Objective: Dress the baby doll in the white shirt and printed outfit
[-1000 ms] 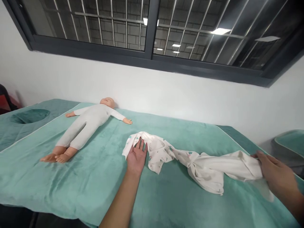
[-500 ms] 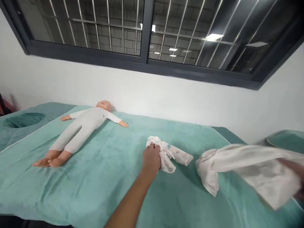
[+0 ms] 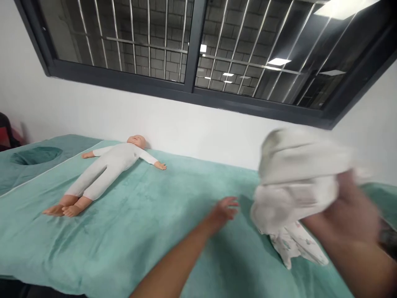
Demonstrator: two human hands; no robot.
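Observation:
Over the right part of the bed, my right hand (image 3: 356, 215) grips a bunched white cloth (image 3: 297, 165), raised above the surface and smeared by motion. Just below that cloth lies a small white baby garment with a coloured print (image 3: 299, 244), partly hidden by it; I cannot tell whether they touch. My left hand (image 3: 225, 211) hovers over the green sheet, fingers apart, with nothing in it. Off to the left a baby doll (image 3: 113, 163) in a white bodysuit rests on its back, arms spread, bare feet toward me.
A green plush-covered bed (image 3: 149, 223) runs along the white wall, with a round face hole (image 3: 37, 155) at its left end. Above it is a dark-framed window (image 3: 189, 87) with metal bars. A red and black object (image 3: 6, 132) stands at the far left.
My right hand has lifted the white cloth and brought it leftward. My left hand has let go of the printed garment, which now lies further right. The doll has stayed put.

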